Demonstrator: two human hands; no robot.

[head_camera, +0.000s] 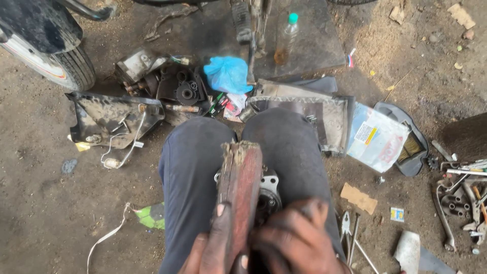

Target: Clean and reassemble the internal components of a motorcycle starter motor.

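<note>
A worn reddish wooden block [240, 177] with a frayed top end stands upright between my knees. My left hand [213, 246] wraps around its lower part, thumb lying along the wood. Just right of the block sits a greasy metal engine part [268, 195] on my lap; my right hand [297, 236] rests over its lower side with fingers curled, and what it grips is hidden. My dark trousers [190, 167] fill the centre of the view.
Dirt ground all around. A motorcycle wheel [66, 63] at top left, engine casings and gears [172, 83] ahead, a blue plastic bag [228, 73], a plastic bottle [286, 38], a black cover panel [109, 119], wrenches and tools [459, 195] at right, pliers [346, 226] by my right knee.
</note>
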